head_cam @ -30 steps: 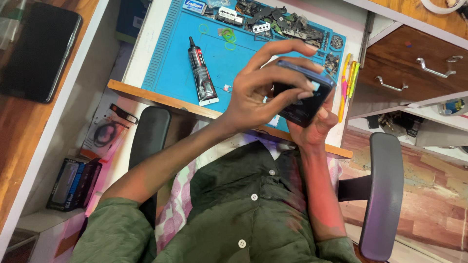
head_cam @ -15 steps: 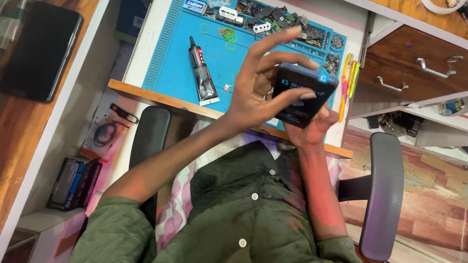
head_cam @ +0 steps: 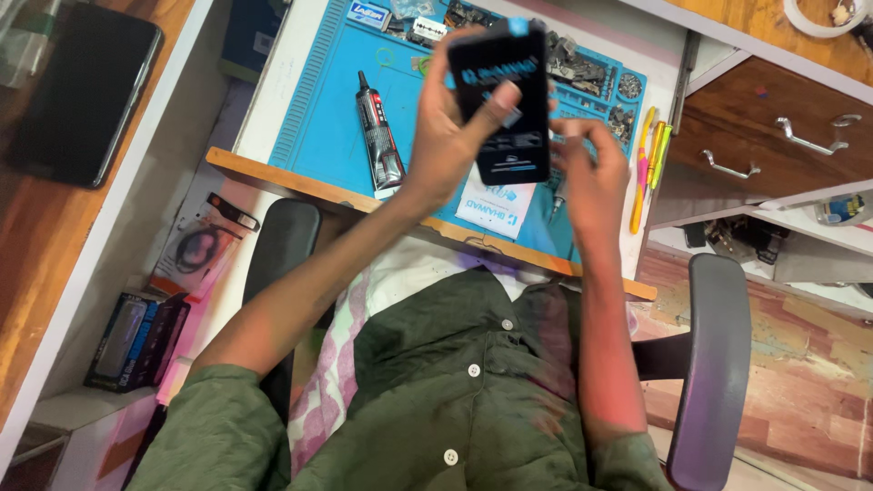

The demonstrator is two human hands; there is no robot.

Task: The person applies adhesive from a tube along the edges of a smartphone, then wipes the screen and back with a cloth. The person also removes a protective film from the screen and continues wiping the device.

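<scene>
Landmark: we place everything by the blue work mat (head_cam: 327,109) on the desk
Shirt: a green buttoned shirt (head_cam: 455,391) nearest us, below the mat's near edge; chair armrests flank it
Left hand: our left hand (head_cam: 455,127) is raised over the mat's middle; its fingers are closed around a black flat panel (head_cam: 505,100) — thumb pressed on the front face, the rest wrapped behind
Panel: upright, lifted clear of the mat, pale print on its face
Right hand: our right hand (head_cam: 591,173) sits just right of the panel, over the mat's right part; fingers curled loosely, and we cannot tell whether they pinch anything
Paper: a white printed slip (head_cam: 491,209) lies on the mat's near edge, under the panel
Glue tube: a black tube (head_cam: 380,136) lies on the mat, left of the left hand
Parts: small metal pieces (head_cam: 582,68) along the mat's far edge
Pens: yellow and green ones (head_cam: 650,155) — just off the mat's right edge
</scene>
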